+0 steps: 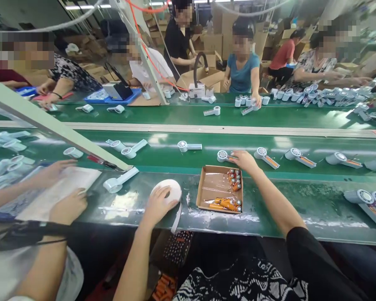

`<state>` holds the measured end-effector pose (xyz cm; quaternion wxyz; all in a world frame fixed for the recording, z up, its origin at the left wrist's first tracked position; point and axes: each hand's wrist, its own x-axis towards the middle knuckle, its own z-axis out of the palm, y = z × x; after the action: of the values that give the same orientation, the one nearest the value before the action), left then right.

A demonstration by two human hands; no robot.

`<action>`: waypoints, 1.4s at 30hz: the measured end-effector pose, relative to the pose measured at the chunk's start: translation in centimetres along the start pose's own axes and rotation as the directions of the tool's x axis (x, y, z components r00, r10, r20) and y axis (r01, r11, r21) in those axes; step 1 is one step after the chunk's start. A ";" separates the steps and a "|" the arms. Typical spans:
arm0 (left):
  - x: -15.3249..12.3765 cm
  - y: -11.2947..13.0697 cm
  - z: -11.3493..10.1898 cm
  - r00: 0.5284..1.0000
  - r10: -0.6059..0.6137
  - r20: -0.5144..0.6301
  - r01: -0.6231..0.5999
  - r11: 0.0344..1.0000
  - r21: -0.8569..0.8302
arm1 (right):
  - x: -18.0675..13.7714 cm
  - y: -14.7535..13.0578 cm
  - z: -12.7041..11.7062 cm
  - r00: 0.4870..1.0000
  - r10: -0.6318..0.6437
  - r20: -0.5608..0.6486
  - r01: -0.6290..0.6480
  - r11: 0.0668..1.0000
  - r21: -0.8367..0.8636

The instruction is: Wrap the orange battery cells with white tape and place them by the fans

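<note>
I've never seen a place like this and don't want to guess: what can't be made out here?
Head view:
Pale gadget: the right hand hides one end, so its grip is unclear.
Tape roll: the left hand covers part.
Pile of orange pieces: cut off by the bottom edge.
Co-worker's upper hand, near left: blurred.

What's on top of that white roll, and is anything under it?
The left hand lies on top of the roll, covering part of it. The bench shows around it, but what's directly underneath is hidden.
</note>
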<state>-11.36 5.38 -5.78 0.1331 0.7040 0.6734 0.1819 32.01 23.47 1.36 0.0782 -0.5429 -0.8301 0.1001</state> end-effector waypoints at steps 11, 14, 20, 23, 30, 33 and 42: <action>-1.9 1.4 -1.4 0.991 0.107 -0.076 -0.101 0.992 0.080 | -8.3 -13.3 2.3 0.842 -0.147 0.519 0.210 0.976 -0.064; -2.3 5.1 -0.9 0.937 0.216 -0.274 -0.219 0.976 0.020 | -8.1 -13.4 2.3 0.826 -0.172 0.537 0.224 0.974 -0.033; -3.2 9.1 -0.6 0.892 0.294 -0.343 -0.326 0.945 -0.035 | -8.0 -11.9 1.7 0.863 -0.143 0.484 0.158 0.987 0.011; -3.0 9.2 -0.1 0.900 0.293 -0.322 -0.326 0.944 -0.055 | -7.9 -12.7 2.4 0.856 -0.148 0.495 0.175 0.985 -0.008; -2.8 9.7 0.8 0.899 0.285 -0.333 -0.323 0.944 -0.064 | -6.7 -12.3 2.6 0.928 -0.226 0.296 0.174 0.966 0.191; -3.4 10.2 0.4 0.885 0.278 -0.375 -0.325 0.943 -0.067 | -7.8 -11.0 2.0 0.991 -0.049 -0.128 0.129 0.662 0.739; -3.8 12.9 -0.2 0.857 0.350 -0.379 -0.398 0.916 -0.053 | -11.2 -12.7 2.1 0.549 -0.111 -0.828 0.660 0.665 0.349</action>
<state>0.06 0.88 -0.36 0.0143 0.7657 0.5233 0.3737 24.72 8.06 2.32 0.6102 -0.2608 -0.7389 0.1166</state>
